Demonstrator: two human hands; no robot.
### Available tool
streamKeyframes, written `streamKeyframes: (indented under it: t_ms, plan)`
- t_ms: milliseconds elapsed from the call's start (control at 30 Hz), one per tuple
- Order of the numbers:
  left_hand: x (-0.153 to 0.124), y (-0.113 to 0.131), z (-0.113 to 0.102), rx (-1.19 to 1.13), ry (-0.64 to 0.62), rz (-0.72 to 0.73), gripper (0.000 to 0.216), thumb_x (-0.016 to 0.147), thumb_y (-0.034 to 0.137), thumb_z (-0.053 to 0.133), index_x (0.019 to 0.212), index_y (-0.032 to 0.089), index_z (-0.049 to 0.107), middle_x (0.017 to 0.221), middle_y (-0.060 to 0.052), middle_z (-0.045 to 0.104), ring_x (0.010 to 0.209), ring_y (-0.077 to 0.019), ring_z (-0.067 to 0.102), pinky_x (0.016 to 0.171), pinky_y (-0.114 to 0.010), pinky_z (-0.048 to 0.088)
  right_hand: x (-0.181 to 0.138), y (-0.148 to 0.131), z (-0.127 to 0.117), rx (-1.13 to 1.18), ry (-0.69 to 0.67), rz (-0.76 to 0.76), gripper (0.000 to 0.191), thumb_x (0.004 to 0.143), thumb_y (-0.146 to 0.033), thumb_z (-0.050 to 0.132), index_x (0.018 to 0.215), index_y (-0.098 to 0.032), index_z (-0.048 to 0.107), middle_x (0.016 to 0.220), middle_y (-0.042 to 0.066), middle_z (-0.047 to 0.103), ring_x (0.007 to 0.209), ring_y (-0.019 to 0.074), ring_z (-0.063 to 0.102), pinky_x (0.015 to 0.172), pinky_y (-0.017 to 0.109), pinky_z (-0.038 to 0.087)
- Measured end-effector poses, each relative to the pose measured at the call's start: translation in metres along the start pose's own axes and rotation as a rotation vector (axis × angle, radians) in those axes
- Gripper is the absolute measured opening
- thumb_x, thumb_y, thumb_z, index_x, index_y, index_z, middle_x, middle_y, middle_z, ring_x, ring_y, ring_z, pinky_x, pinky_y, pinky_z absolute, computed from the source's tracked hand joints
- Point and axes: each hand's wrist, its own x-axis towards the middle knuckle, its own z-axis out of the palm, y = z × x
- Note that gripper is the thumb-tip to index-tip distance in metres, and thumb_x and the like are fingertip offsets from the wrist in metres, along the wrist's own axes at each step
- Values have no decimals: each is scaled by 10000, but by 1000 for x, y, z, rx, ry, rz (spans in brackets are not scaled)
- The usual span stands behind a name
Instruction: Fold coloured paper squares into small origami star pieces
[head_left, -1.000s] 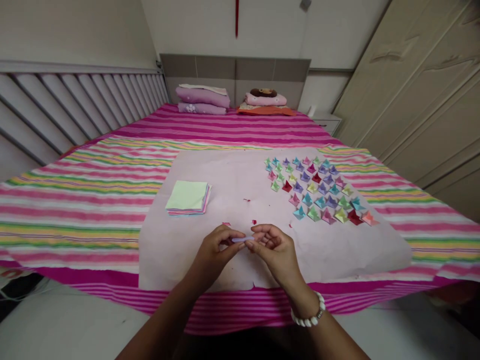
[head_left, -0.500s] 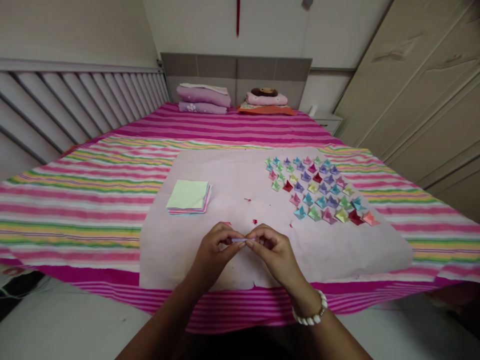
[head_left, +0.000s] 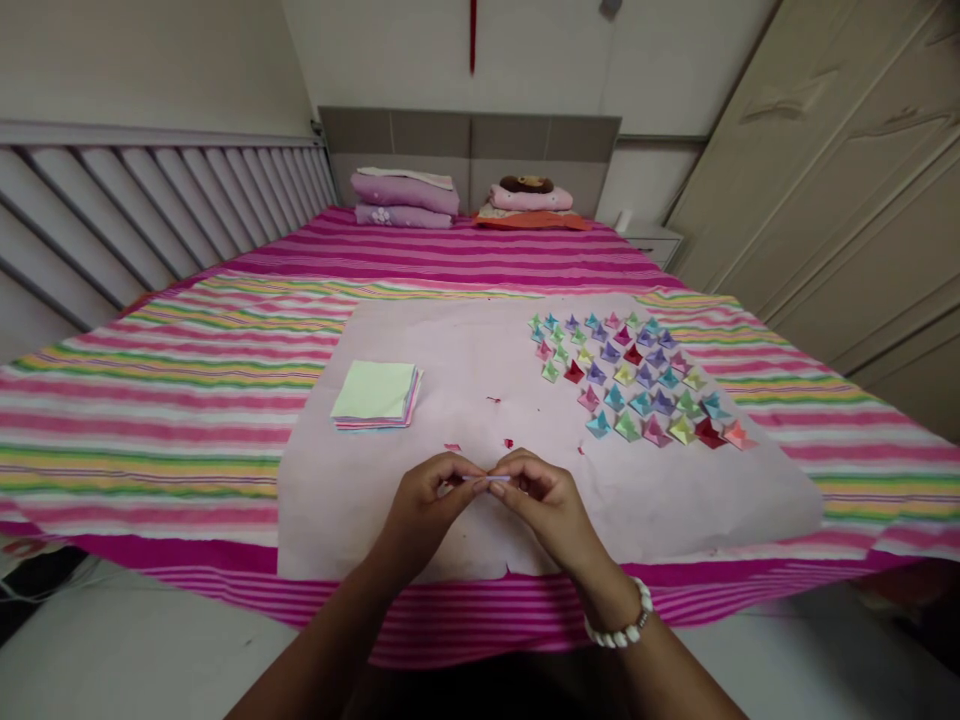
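Between my two hands is a small folded piece of pale purple paper (head_left: 498,478), seen edge-on as a thin strip. My left hand (head_left: 435,495) pinches its left part between thumb and forefinger. On the other side, my right hand (head_left: 544,498) grips it the same way, and the fingertips of both hands nearly meet. Most of the paper is hidden by the fingers. Ahead and to the left lies a stack of square coloured paper (head_left: 375,390), pale green on top. To the right stand several rows of small folded paper boats (head_left: 628,428) in many colours.
A large pale sheet (head_left: 450,340) lies under everything on the striped bed (head_left: 165,400). Red paper scraps (head_left: 508,443) are scattered just beyond my hands. Folded purple bedding (head_left: 405,195) and a pink pile (head_left: 531,198) sit by the headboard. A railing (head_left: 172,210) runs along the left.
My left thumb has slid inward along the folded paper, and the visible strip now shows more above my right thumb. Both hands stay nearly in place.
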Motion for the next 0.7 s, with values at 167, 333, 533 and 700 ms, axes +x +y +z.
streamKeyframes:
  t_ms: [167, 333, 533, 700]
  plan:
    - [1, -7, 5, -67, 4, -105, 127, 736, 312, 702, 754, 188, 720, 736, -24, 718, 710, -171, 626, 664, -275, 477, 2, 0, -2, -31, 13, -38, 152, 741, -341, 734, 669, -219, 680, 688, 9, 574, 674, 165, 521, 630, 296, 417]
    - [5, -13, 9, -190, 66, -198, 159, 642, 330, 770, 651, 180, 718, 671, -19, 716, 677, -167, 629, 674, -286, 483, 2, 7, -1, -31, 68, -21, 134, 733, -323, 736, 652, -224, 699, 670, 8, 576, 663, 164, 517, 623, 295, 407]
    - [8, -14, 9, -296, 131, -316, 255, 578, 368, 805, 547, 164, 656, 538, 15, 627, 562, -116, 546, 598, -258, 437, 3, 15, 0, 71, 90, 99, 193, 734, -371, 706, 632, -208, 698, 653, 12, 596, 654, 166, 517, 632, 294, 413]
    - [8, -20, 13, -392, 129, -381, 333, 558, 407, 809, 515, 150, 601, 498, 24, 562, 531, -99, 504, 584, -246, 406, 4, 21, 7, 111, 162, 176, 247, 696, -364, 721, 547, -188, 632, 526, -28, 527, 542, 126, 440, 553, 260, 354]
